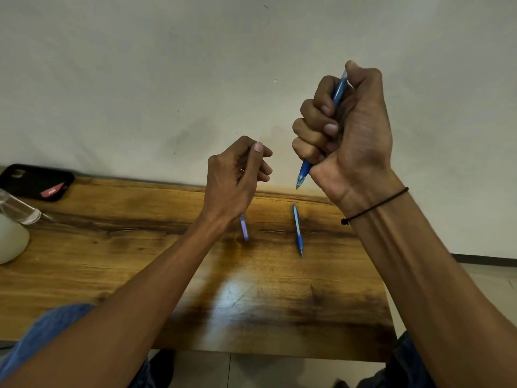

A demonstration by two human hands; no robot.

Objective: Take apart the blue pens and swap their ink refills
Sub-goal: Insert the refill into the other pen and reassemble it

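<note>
writing: red tag on the black phone case [33, 181] has white lettering, too small to read. No print legible on either pen.
right hand: my right hand [347, 127] is a full fist wrapped round a blue pen [338, 92], raised well above the table [195, 275].
held pen vs grip: barrel runs through the fist. Top end sticks out past thumb and index finger; grip section and tip [300, 176] stick out below the heel of the palm.
held pen axis: near vertical, slightly tilted, top leaning right and away, tip pointing down toward the table's far edge.
left hand: my left hand [237, 175] is lifted, fingers loosely curled, thumb up against the index finger. May be pinching something small; can't tell what, if anything.
loose part: short pale bluish piece [244, 227] shows just below my left wrist, over the table. Long axis near vertical in frame. Blurred, so can't tell whether it lies on the wood.
second pen: other blue pen [298, 229] lies flat on the table, clear of both hands, just right of the loose part. Long axis runs far-to-near, tip toward me.
left edge: phone case at the far left of the table, white rounded object [11, 242] nearer me.
wrist: dark cord bracelet [375, 205] on my right wrist.
</note>
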